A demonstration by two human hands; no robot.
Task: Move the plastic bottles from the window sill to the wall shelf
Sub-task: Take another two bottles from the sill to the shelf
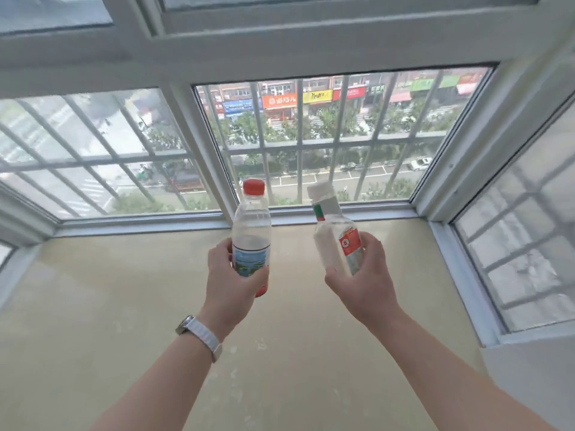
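My left hand (231,279) grips a clear plastic bottle with a red cap (251,225) around its blue-green label, holding it upright above the sill. My right hand (362,276) grips a second plastic bottle with a white cap (331,231), holding it by its lower part; this one has a red label, looks whitish inside and leans slightly left. Both bottles are raised off the beige window sill (124,306). No wall shelf shows in this view.
A bay window with white frames (214,169) and outer bars surrounds the sill on three sides. A white wall corner (535,377) stands at the lower right. A white watch band sits on my left wrist (203,334).
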